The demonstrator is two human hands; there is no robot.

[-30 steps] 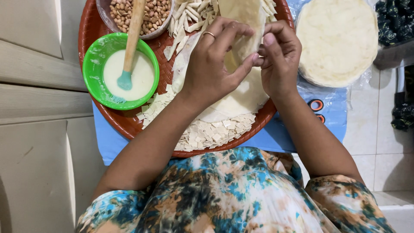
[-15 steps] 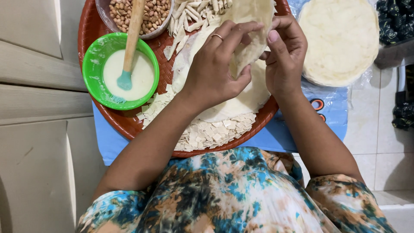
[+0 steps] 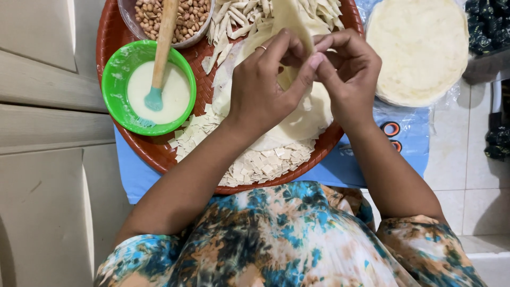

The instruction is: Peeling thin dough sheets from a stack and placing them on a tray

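Pale pastry strip [image 3: 291,21] sits pinched between left hand [image 3: 265,87] and right hand [image 3: 348,79] above the woven tray [image 3: 114,37], half folded. Finished folded pieces [image 3: 239,16] lie at twelve o'clock; a round pastry stack [image 3: 419,48] at two o'clock remains unused.

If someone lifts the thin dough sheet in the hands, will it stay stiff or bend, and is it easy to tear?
The dough sheet probably flops: it curves and folds between the left hand and right hand. It looks thin, so likely light and tearable. Cut scraps on the woven tray suggest it breaks easily.
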